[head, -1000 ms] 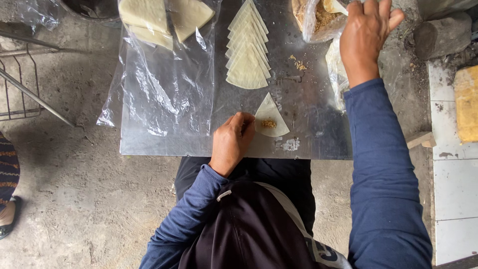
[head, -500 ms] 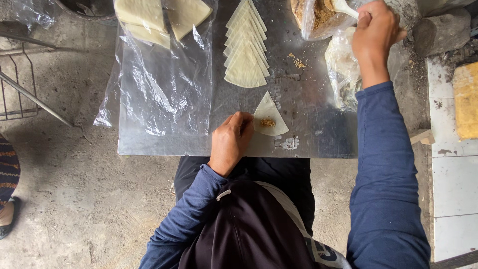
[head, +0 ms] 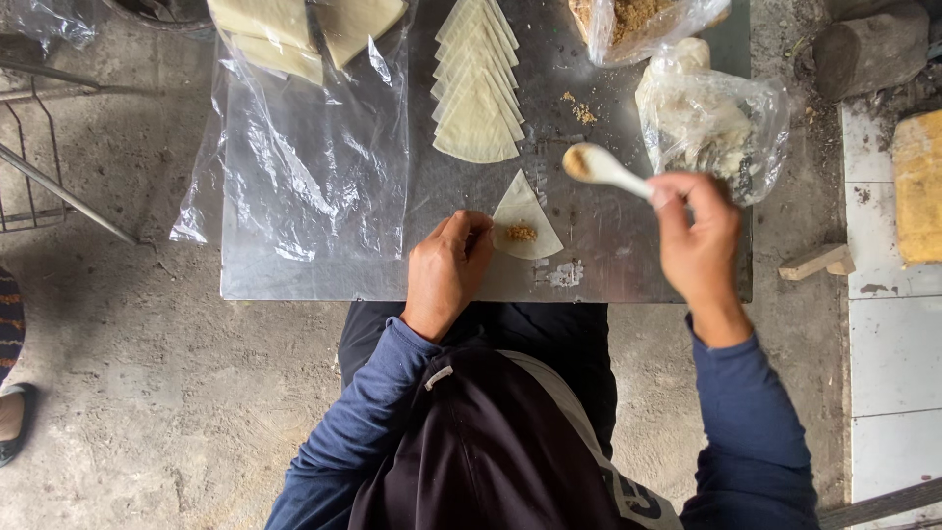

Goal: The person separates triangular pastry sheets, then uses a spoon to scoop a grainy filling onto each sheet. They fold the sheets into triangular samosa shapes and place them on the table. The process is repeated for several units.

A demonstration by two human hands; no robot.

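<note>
My left hand (head: 446, 270) rests on the metal tray (head: 628, 260), its fingers pressing the left edge of a wedge-shaped dough wrapper (head: 523, 218) that has a small heap of brown filling (head: 520, 233) on it. My right hand (head: 699, 236) holds a white spoon (head: 601, 167) with brown filling in its bowl, above the tray and to the upper right of that wrapper. A fanned stack of wedge wrappers (head: 476, 93) lies further back on the tray.
A clear plastic sheet (head: 309, 147) covers the tray's left half, with folded dough sheets (head: 304, 29) at its far end. A bag of brown filling (head: 643, 22) and a crumpled plastic bag (head: 716, 123) sit at the back right. A wire rack (head: 39, 147) stands left; a wooden block (head: 816, 262) right.
My right hand has come back from the filling bag at the far right, now carrying the loaded spoon toward the wrapper. My left hand has stayed on the wrapper.
</note>
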